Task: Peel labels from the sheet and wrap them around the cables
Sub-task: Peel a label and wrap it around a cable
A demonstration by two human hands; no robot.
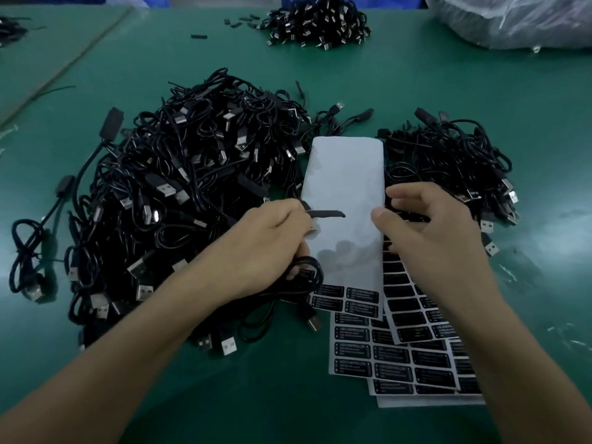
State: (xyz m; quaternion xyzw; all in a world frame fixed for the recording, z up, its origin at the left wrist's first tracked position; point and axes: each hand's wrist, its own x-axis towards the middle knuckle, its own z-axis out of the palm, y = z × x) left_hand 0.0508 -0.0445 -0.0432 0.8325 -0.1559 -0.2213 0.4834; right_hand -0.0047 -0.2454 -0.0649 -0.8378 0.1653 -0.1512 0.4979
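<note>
- The table mat (448,91) is a plain dark green.
- The big cable pile (179,187) is black, dotted with silver USB plugs (166,189).
- The right cable pile (448,161) and the far cable pile (320,20) are also black with silver.
- The top label sheet (346,174) is mostly bare white backing.
- The cable (323,214) across it is black.
- The labels (360,296) are black with white lettering.
- The lower label sheets (397,357) show black labels in a grid on white.
- The plastic bag (512,20) is a cloudy whitish colour.
- The crate (291,0) is blue.

The fine print under LED CONTROLLER on the labels (362,298) is too blurred to read. The left hand (266,238) hides part of the cable (325,214) it grips; the right hand (429,225) covers some label sheets (407,314)
</note>
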